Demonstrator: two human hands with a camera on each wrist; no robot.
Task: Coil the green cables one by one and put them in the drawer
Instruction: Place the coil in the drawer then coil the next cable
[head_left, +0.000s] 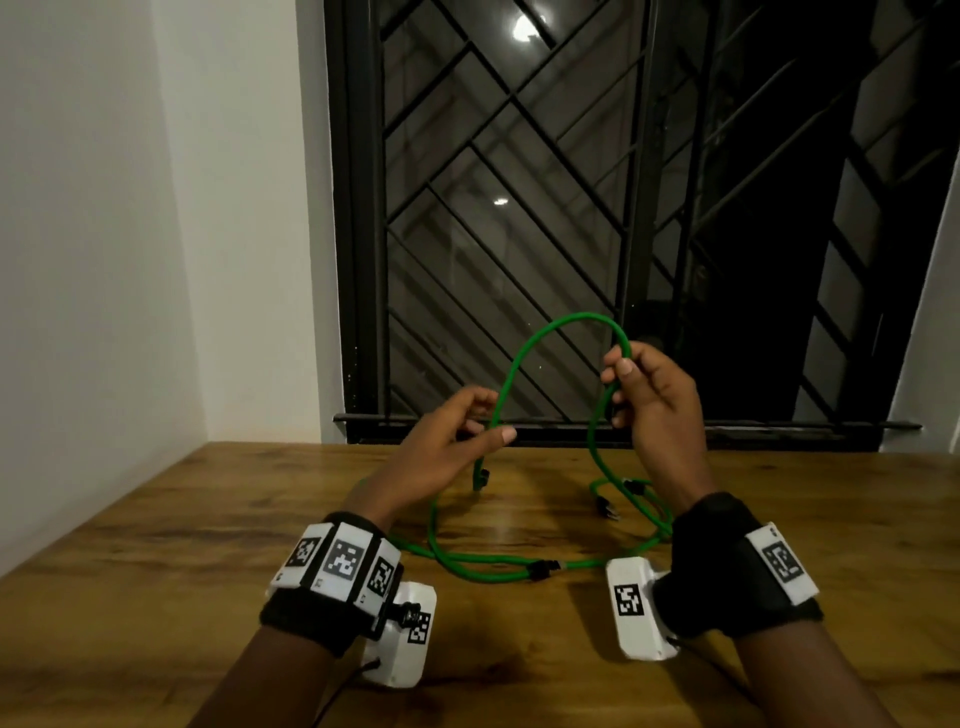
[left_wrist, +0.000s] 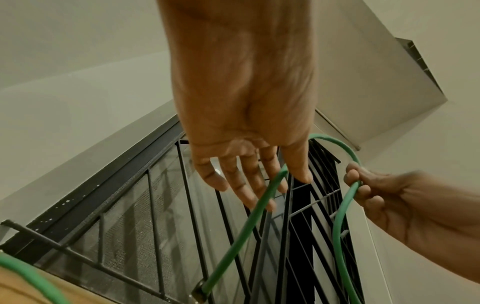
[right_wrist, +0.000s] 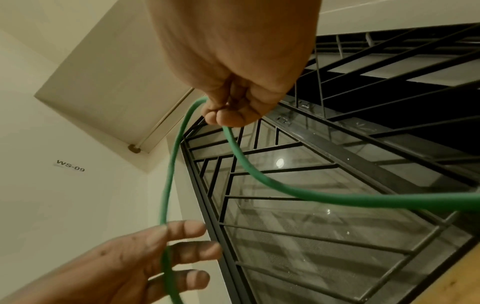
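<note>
Both hands are raised above the wooden table (head_left: 208, 545) with one green cable (head_left: 582, 315) arching between them. My right hand (head_left: 618, 374) pinches the cable near the top of the arch, fingers curled round it (right_wrist: 223, 117). My left hand (head_left: 493, 415) holds the other leg lightly between thumb and nearly straight fingers (left_wrist: 272, 185). Below it the cable's black connector end (head_left: 482, 475) hangs free. From the right hand the cable (right_wrist: 168, 179) drops to the table. More green cables (head_left: 488, 564) lie looped between my wrists. No drawer is in view.
A window with a black diagonal grille (head_left: 519, 208) stands just behind the table's far edge. A white wall runs along the left side. A small label reading WS-09 (right_wrist: 70, 165) is on the wall.
</note>
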